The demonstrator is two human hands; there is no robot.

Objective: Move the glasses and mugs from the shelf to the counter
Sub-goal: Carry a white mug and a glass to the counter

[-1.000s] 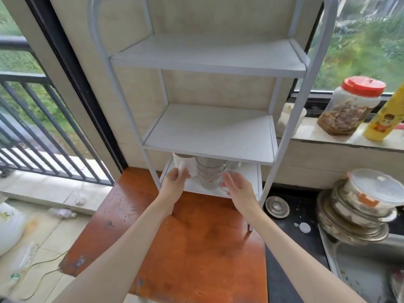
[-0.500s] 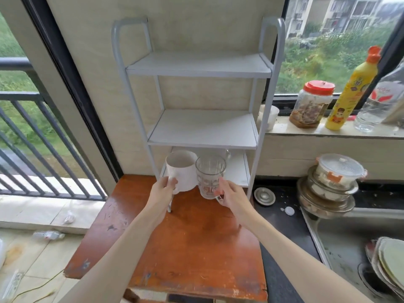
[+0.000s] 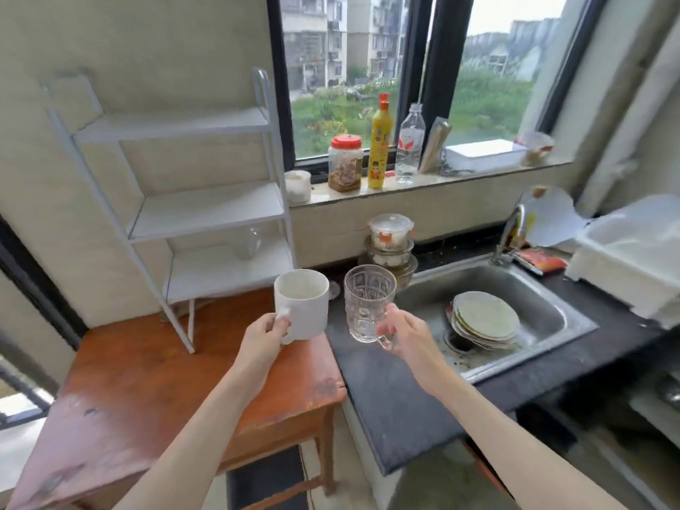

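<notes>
Gripping the handle of a white mug (image 3: 303, 304), the left hand (image 3: 265, 334) held it upright in the air over the right edge of the wooden table (image 3: 147, 380). Right hand (image 3: 403, 334) had fingers curled round the handle of a patterned glass mug (image 3: 368, 301), also upright and lifted, over the dark counter (image 3: 390, 403) just left of the sink (image 3: 544, 307). Mug and glass mug sat side by side, close but apart. White shelf rack (image 3: 206, 211) stood on the table at the back; one more clear glass (image 3: 249, 242) was on its lowest shelf, blurry. Stack of plates (image 3: 485, 318) lay in the sink, stacked lidded bowls (image 3: 390, 241) behind it on the counter. Windowsill carried a red-lidded jar (image 3: 345, 163), yellow bottle (image 3: 379, 149), clear water bottle (image 3: 409, 149) and a small white cup (image 3: 298, 185). Faucet (image 3: 513, 233) was at the back of the sink, white tub (image 3: 633, 252) on the right.
</notes>
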